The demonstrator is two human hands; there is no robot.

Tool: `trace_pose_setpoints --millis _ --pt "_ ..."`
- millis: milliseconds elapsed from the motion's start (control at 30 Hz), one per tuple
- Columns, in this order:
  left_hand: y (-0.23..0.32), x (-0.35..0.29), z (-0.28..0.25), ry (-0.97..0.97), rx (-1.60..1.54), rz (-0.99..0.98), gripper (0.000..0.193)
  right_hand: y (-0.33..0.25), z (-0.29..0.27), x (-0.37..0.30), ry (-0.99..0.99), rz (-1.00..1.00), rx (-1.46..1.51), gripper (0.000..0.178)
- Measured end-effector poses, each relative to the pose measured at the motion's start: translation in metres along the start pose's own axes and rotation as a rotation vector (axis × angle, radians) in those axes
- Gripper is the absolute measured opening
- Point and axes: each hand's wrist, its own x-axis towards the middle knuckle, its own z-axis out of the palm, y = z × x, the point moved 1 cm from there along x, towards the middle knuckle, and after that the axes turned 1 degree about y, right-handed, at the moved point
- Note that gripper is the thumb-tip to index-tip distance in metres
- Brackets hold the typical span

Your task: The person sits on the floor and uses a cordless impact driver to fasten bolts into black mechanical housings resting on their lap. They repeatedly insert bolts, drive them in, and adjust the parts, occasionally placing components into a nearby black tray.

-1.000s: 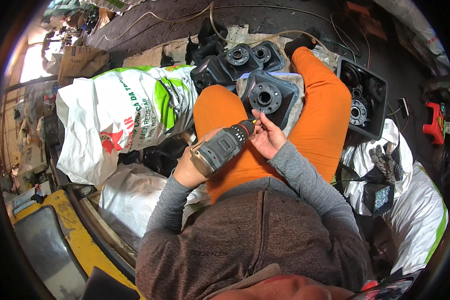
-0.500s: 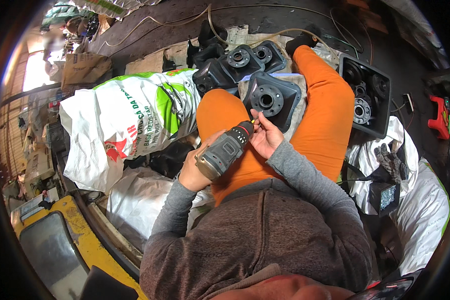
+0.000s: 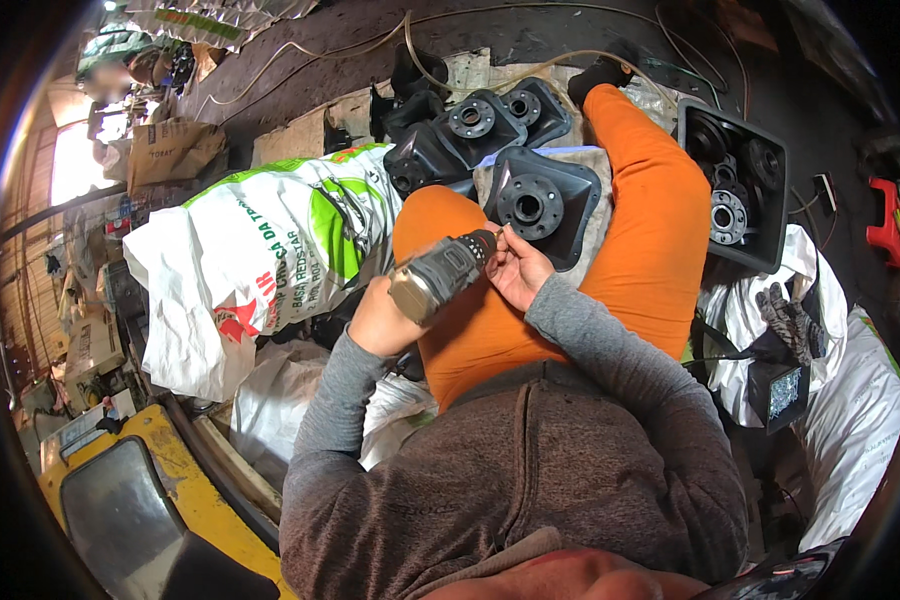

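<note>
My left hand [image 3: 380, 320] is wrapped round a grey cordless drill [image 3: 438, 276], its chuck pointing up and to the right. At the drill's tip, the fingers of my right hand [image 3: 522, 274] are pinched together; what is between them is too small to make out. Just beyond the tip, a black square-based part [image 3: 576, 192] with a round, holed flange [image 3: 553, 211] rests between my orange-clad legs. The flange has a raised hollow centre. The drill's tip meets my fingertips close to the flange's lower left edge.
Several similar black parts [image 3: 467, 118] stand beyond my left knee. A dark bin [image 3: 776, 240] holds more round parts at the right. White sacks [image 3: 270, 250] lie on both sides. A red tool or case [image 3: 882, 225], a glove [image 3: 788, 318] and hoses [image 3: 530, 72] lie about.
The drill has tilted a little and its tip has shifted slightly left and up, with my right fingers staying at it. The whole view has shifted a little.
</note>
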Motion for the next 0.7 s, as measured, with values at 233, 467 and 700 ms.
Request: trace_pose_setpoints --millis 233,467,700 --pt "-0.014 0.041 -0.016 -0.124 0.133 0.043 0.04 -0.027 -0.002 -0.055 0.537 -0.525 -0.584 0.02" --pt "0.004 0.075 -0.027 -0.277 0.272 -0.063 0.033 -0.049 0.007 -0.03 0.624 -0.564 -0.532 0.031" --pt "0.0 0.081 -0.018 -0.284 0.289 -0.029 0.043 -0.049 0.002 -0.023 0.646 -0.544 -0.533 0.021"
